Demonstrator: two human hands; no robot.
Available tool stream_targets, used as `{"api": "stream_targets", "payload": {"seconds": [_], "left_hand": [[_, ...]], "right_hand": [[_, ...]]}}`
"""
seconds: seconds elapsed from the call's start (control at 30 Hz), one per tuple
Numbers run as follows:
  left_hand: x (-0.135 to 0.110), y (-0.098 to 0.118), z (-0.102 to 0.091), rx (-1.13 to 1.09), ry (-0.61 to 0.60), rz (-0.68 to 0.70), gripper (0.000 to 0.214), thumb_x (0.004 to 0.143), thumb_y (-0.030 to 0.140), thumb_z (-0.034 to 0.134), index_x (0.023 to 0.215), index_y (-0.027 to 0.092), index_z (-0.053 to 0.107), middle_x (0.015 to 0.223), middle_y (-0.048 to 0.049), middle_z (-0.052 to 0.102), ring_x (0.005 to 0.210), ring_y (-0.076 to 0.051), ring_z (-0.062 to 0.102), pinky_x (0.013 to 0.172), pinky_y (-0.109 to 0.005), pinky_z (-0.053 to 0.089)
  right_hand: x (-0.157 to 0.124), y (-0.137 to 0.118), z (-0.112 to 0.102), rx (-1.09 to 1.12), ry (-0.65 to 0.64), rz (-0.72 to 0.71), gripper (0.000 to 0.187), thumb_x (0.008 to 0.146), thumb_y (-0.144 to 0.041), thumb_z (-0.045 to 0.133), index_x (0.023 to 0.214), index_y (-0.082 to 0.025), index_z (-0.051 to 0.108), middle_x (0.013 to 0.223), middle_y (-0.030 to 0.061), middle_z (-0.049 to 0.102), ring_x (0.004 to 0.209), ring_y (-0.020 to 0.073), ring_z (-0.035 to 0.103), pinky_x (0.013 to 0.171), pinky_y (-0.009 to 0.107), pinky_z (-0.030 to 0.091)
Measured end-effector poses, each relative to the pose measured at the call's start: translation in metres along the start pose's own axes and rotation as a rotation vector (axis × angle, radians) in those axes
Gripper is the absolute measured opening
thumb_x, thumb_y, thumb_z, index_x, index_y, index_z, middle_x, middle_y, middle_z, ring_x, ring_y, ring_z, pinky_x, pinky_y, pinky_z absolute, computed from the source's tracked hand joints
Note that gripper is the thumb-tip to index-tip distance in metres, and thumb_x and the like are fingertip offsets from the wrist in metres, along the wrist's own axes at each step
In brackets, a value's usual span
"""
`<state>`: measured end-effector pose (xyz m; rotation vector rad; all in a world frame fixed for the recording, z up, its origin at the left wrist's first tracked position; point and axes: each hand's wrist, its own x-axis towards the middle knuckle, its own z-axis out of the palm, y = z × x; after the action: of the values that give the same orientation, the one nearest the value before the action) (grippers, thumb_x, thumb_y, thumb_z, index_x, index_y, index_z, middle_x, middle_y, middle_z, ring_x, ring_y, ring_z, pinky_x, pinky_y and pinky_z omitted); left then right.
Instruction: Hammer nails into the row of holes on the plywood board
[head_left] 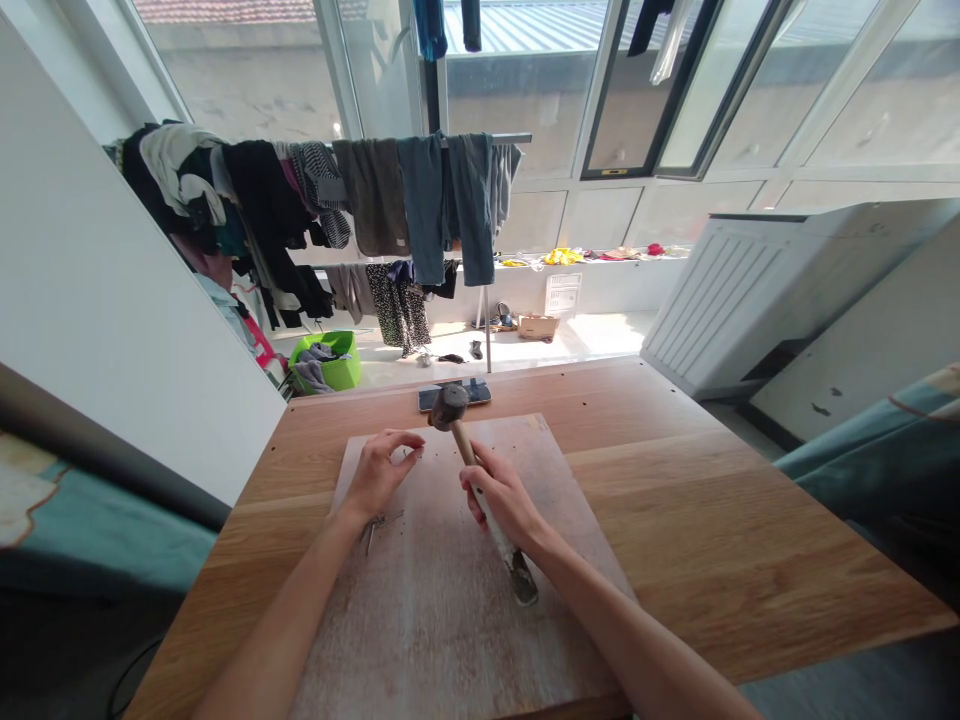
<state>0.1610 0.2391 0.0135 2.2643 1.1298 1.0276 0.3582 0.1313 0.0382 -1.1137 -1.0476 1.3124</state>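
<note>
Now, right hand (501, 497): closed around the hammer (466, 447) handle at centre frame, head raised over the board (450, 620).
Left hand (379, 470): fingertips pinched together at the board; what they hold is too small to tell.
Nails (379, 522): loose beside the left wrist.

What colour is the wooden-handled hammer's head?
The hammer's head is dark grey, nearly black; head view.

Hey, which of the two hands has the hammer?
The right hand: its fingers wrap the wooden handle of the hammer. The left hand holds no tool, its fingers pinched together above the board.
</note>
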Motion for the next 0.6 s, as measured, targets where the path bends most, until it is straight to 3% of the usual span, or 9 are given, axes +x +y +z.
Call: {"api": "stream_targets", "payload": {"seconds": [0.17, 0.37, 0.6], "left_hand": [[-0.0032, 0.0014, -0.0015, -0.004, -0.047, -0.015, 0.011, 0.089, 0.028, 0.066, 0.092, 0.025, 0.075, 0.095, -0.0031, 0.078, 0.096, -0.023, 0.072, 0.094, -0.038, 0.053], [-0.004, -0.0011, 0.0002, 0.004, -0.051, -0.069, 0.026, 0.085, 0.024, 0.068, 0.111, 0.025, 0.069, 0.09, 0.0, 0.079, 0.092, -0.022, 0.073, 0.095, -0.039, 0.052], [-0.0037, -0.0013, 0.0022, 0.031, -0.038, -0.035, 0.027, 0.083, 0.023, 0.067, 0.11, 0.024, 0.066, 0.087, 0.001, 0.078, 0.087, -0.021, 0.074, 0.09, -0.035, 0.054]], "right_hand": [[-0.0004, -0.0003, 0.0009, -0.004, -0.012, 0.002, 0.016, 0.075, -0.031, 0.055, 0.088, -0.022, 0.053, 0.062, -0.0099, 0.046, 0.036, 0.0077, 0.045, 0.029, 0.018, 0.035], [-0.002, 0.0001, 0.0013, -0.033, -0.072, -0.004, 0.014, 0.078, -0.031, 0.054, 0.089, -0.022, 0.054, 0.064, -0.0097, 0.047, 0.036, 0.0067, 0.044, 0.029, 0.017, 0.036], [-0.0072, 0.009, 0.0021, -0.127, -0.146, 0.009, 0.019, 0.081, -0.025, 0.052, 0.099, -0.022, 0.06, 0.064, -0.0094, 0.049, 0.035, 0.0066, 0.044, 0.03, 0.016, 0.036]]}}
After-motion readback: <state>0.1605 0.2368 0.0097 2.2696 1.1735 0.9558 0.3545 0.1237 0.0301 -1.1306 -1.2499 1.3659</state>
